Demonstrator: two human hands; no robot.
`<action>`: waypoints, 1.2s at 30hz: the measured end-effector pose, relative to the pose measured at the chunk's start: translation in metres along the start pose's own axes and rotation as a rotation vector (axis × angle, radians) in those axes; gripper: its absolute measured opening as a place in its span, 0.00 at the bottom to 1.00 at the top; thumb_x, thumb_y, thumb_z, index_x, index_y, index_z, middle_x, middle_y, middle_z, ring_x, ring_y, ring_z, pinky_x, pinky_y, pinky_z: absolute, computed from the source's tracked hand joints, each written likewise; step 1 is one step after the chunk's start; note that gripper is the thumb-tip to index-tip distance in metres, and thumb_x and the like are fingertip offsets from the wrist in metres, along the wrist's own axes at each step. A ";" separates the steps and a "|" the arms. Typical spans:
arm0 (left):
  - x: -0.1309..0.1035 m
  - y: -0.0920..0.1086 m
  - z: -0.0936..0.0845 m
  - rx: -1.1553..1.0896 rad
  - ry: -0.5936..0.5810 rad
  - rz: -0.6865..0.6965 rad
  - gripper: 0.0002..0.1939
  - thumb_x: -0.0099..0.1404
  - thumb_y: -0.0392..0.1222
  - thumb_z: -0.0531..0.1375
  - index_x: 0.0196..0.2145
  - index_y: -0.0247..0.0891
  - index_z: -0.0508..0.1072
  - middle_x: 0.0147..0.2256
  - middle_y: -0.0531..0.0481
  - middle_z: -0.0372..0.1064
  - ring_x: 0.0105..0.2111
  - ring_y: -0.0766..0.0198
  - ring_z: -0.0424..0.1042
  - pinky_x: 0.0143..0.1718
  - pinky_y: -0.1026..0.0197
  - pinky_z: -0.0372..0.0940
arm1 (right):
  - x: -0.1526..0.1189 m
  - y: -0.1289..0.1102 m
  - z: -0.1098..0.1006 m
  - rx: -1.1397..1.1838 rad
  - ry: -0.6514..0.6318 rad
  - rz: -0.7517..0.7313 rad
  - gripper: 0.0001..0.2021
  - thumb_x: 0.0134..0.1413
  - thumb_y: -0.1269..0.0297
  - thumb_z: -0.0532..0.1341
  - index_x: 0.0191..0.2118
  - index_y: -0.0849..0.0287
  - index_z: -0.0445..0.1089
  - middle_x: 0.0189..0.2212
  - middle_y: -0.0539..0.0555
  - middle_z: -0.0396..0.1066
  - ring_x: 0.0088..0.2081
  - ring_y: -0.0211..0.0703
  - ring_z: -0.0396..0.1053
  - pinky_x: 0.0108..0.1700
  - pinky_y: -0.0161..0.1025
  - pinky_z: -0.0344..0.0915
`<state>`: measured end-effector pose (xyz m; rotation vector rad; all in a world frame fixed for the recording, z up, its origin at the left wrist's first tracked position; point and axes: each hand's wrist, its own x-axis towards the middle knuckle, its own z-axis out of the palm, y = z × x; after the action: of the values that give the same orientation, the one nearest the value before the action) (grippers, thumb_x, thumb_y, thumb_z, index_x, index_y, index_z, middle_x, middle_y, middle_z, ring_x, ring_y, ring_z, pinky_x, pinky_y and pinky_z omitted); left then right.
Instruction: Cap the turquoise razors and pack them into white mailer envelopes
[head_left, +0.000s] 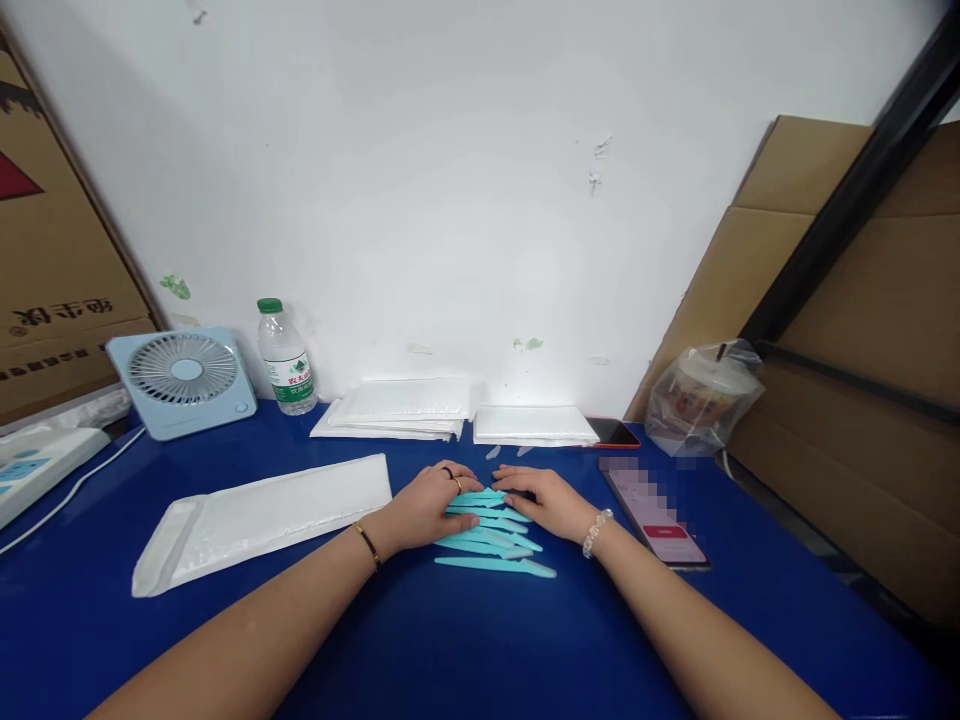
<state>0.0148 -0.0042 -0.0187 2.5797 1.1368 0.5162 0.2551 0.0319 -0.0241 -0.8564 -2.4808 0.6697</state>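
Several slim teal eyebrow razors (491, 566) with pale tips lie crosswise in a loose pile on the blue table. My left hand (431, 505) rests at the left side of the pile, its thumb apart from its fingers and touching the handles. From the right, my right hand (546, 498) touches the tip side of the upper razors, fingers stretched out and thumb apart. Both hands are open, and they partly hide the pile. Left of my left hand, a long white padded envelope (274, 525) lies flat.
Two stacks of white envelopes (409, 400) lie by the wall. A blue fan (184, 380), a water bottle (289, 365) and a power strip (45, 465) are on the left. On the right are a phone (652, 515), a dark red-edged phone (616, 433) and a bagged drink cup (701, 395).
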 end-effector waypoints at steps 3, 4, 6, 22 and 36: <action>0.000 0.001 -0.002 -0.018 -0.001 -0.006 0.21 0.62 0.51 0.55 0.51 0.43 0.66 0.48 0.46 0.64 0.49 0.56 0.61 0.49 0.56 0.58 | 0.000 -0.001 -0.001 0.000 0.011 -0.012 0.15 0.56 0.68 0.55 0.48 0.53 0.70 0.49 0.54 0.69 0.55 0.47 0.62 0.56 0.47 0.59; 0.000 0.002 -0.002 -0.024 -0.002 -0.008 0.20 0.63 0.50 0.55 0.51 0.42 0.66 0.47 0.46 0.64 0.48 0.57 0.61 0.49 0.56 0.58 | 0.000 -0.001 -0.001 0.001 0.013 -0.013 0.15 0.56 0.68 0.55 0.48 0.53 0.70 0.49 0.54 0.69 0.54 0.47 0.62 0.55 0.47 0.60; 0.000 0.003 -0.003 -0.030 -0.004 -0.011 0.18 0.64 0.48 0.54 0.50 0.42 0.66 0.46 0.46 0.65 0.47 0.58 0.63 0.47 0.57 0.59 | 0.000 -0.001 -0.002 0.003 0.015 -0.016 0.14 0.56 0.68 0.55 0.47 0.53 0.71 0.48 0.54 0.70 0.53 0.47 0.63 0.55 0.48 0.60; 0.001 0.005 -0.006 -0.003 -0.025 0.002 0.16 0.65 0.43 0.51 0.50 0.41 0.67 0.43 0.46 0.66 0.46 0.58 0.64 0.47 0.57 0.59 | -0.001 0.002 -0.001 0.009 0.036 -0.031 0.14 0.54 0.71 0.56 0.45 0.54 0.72 0.45 0.54 0.71 0.52 0.46 0.65 0.54 0.47 0.61; 0.001 0.004 -0.005 -0.015 -0.020 -0.003 0.17 0.64 0.41 0.53 0.50 0.42 0.66 0.44 0.48 0.66 0.46 0.59 0.63 0.47 0.58 0.59 | -0.002 0.000 -0.002 -0.020 0.029 -0.038 0.14 0.53 0.70 0.56 0.45 0.53 0.72 0.46 0.54 0.71 0.52 0.46 0.65 0.54 0.46 0.62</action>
<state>0.0162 -0.0056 -0.0126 2.5638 1.1263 0.4948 0.2570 0.0311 -0.0229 -0.8187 -2.4756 0.6159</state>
